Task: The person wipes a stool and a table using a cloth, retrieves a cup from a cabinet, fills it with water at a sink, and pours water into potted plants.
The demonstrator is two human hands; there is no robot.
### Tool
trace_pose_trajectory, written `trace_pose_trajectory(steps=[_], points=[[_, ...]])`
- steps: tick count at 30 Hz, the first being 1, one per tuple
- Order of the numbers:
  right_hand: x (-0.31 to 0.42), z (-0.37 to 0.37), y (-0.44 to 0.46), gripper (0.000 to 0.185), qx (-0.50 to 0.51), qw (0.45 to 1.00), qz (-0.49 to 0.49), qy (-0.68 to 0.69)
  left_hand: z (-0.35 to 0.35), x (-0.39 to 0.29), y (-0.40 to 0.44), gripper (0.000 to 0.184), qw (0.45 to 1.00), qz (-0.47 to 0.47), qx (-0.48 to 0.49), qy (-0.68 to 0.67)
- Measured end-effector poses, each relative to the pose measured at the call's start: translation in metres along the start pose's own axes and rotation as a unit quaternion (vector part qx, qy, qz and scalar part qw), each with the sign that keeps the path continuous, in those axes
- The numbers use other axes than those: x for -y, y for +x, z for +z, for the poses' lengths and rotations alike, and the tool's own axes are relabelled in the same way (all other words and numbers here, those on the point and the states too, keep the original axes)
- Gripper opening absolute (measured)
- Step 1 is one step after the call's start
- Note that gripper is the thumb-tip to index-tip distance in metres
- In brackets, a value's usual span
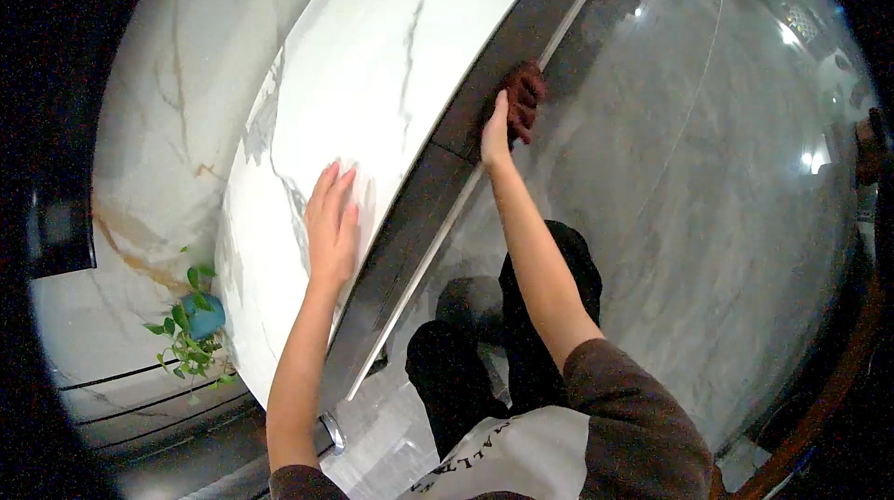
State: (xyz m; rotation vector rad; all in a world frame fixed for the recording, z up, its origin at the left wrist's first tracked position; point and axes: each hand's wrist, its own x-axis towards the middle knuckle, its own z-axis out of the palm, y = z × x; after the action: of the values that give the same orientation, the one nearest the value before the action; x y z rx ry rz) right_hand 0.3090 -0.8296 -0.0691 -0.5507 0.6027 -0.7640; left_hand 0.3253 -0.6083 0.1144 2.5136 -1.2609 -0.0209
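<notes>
My left hand (332,232) lies on the white marble-patterned surface (363,62), fingers stretched out and holding nothing. A crumpled dark reddish-brown cloth (527,100) is in my right hand (496,135), which presses it against the dark grey strip (414,207) beside the white surface. The cloth overlaps the pale narrow edging (416,275) along that strip. It also covers part of my right fingers; the thumb shows along its left side.
Glossy grey marble-patterned flooring (652,165) spreads out on the right, with bright reflections. At lower left, a leafy green plant (179,318) grows from a blue pot (206,317). My dark-clothed knees (447,360) are below the strip. A round metal piece (332,433) sits near my left forearm.
</notes>
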Motion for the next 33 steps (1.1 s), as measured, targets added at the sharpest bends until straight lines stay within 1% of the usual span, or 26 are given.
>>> trace_pose_trajectory(steps=[3, 6, 8, 11, 13, 15, 18, 20, 22, 23, 25, 26, 27, 28, 29, 30, 31, 32, 33], points=[[0.017, 0.028, -0.026, 0.076, 0.011, 0.996, -0.018, -0.088, -0.001, 0.001, 0.000, 0.041, 1.000, -0.005, 0.003, -0.018], [0.043, 0.045, -0.005, 0.074, 0.016, 0.988, -0.036, -0.152, -0.002, 0.001, -0.001, 0.041, 0.999, -0.007, 0.006, -0.033], [0.058, 0.040, 0.036, 0.073, 0.012, 0.989, -0.041, -0.142, -0.002, 0.000, 0.000, 0.040, 0.999, -0.009, 0.007, -0.034], [0.062, 0.013, 0.079, 0.071, 0.022, 0.997, -0.057, -0.042, -0.002, -0.001, 0.000, 0.040, 1.000, -0.017, 0.009, -0.022], [0.045, -0.004, 0.077, 0.070, 0.014, 0.999, -0.052, -0.002, -0.003, -0.002, 0.001, 0.041, 1.000, -0.007, 0.010, -0.010], [0.037, -0.001, 0.060, 0.070, 0.018, 0.998, -0.056, 0.004, -0.004, -0.004, 0.002, 0.042, 1.000, -0.014, 0.014, -0.006], [0.052, 0.028, 0.029, 0.073, 0.014, 0.995, -0.042, -0.093, -0.005, -0.007, 0.000, 0.043, 0.999, -0.027, 0.024, 0.004], [0.065, 0.038, 0.030, 0.075, 0.008, 0.987, -0.040, -0.157, -0.004, -0.010, 0.003, 0.044, 0.999, -0.025, 0.022, 0.010], [0.088, 0.042, 0.064, 0.080, -0.011, 0.986, -0.039, -0.164, -0.005, -0.011, 0.003, 0.044, 0.999, -0.036, 0.028, 0.008], [0.094, 0.036, 0.085, 0.080, -0.011, 0.986, -0.046, -0.162, -0.005, -0.012, 0.003, 0.044, 0.999, -0.031, 0.024, 0.002], [0.091, 0.011, 0.132, 0.080, -0.006, 0.995, -0.073, -0.071, -0.005, -0.011, 0.004, 0.044, 1.000, -0.022, 0.019, 0.004], [0.108, 0.019, 0.126, 0.080, -0.003, 0.996, -0.086, -0.026, -0.005, -0.011, 0.003, 0.044, 1.000, -0.020, 0.019, 0.005], [0.118, 0.015, 0.106, 0.071, -0.030, 0.993, -0.111, -0.016, -0.005, -0.012, 0.002, 0.043, 1.000, -0.023, 0.016, 0.011], [0.109, 0.007, 0.104, 0.069, -0.036, 0.998, -0.056, 0.015, -0.004, -0.011, 0.002, 0.043, 1.000, -0.019, 0.011, 0.012], [0.030, -0.035, 0.167, 0.073, -0.017, 0.997, -0.035, 0.062, -0.004, -0.009, 0.002, 0.043, 1.000, -0.015, 0.012, 0.018], [0.024, -0.036, 0.142, 0.073, 0.004, 0.996, -0.066, 0.061, -0.003, -0.008, 0.003, 0.043, 1.000, -0.013, 0.013, 0.025], [0.007, -0.038, 0.130, 0.071, 0.011, 0.994, -0.040, 0.101, -0.004, -0.009, 0.004, 0.043, 1.000, -0.014, 0.009, 0.024], [0.060, -0.004, 0.057, 0.064, -0.053, 0.998, -0.025, 0.011, -0.005, -0.011, 0.005, 0.043, 0.999, -0.014, 0.008, 0.028], [0.058, 0.001, 0.039, 0.064, -0.027, 0.999, -0.025, 0.030, -0.005, -0.013, 0.002, 0.042, 0.999, -0.016, 0.007, 0.032]])
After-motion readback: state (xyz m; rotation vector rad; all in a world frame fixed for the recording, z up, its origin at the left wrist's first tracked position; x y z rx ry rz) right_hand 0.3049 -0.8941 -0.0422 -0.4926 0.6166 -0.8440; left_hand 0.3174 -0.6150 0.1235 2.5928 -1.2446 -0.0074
